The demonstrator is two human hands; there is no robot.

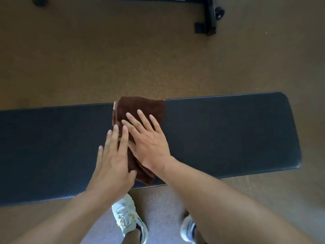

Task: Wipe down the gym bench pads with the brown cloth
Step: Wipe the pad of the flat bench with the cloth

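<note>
Across the middle of the long black bench pad (228, 131), our surface here, we find the brown cloth (140, 108) lying folded, its far edge just over the pad's far rim and its near end close to the near rim. We have both hands flat on it: the right hand (149, 143) spread with straight fingers pressing the cloth's centre, the left hand (112, 159) likewise flat, its fingers overlapping the cloth's left edge and partly resting on the pad. Neither hand pinches anything. We judge the wiping itself to be in hand, with the cloth pressed down for a stroke. The next move calls for steady downward pressure while sliding the cloth along the pad's length, keeping the folds from bunching; which stretches are already wiped we cannot tell. Below, our white shoes (128, 219) stand on the floor (88, 67).
</note>
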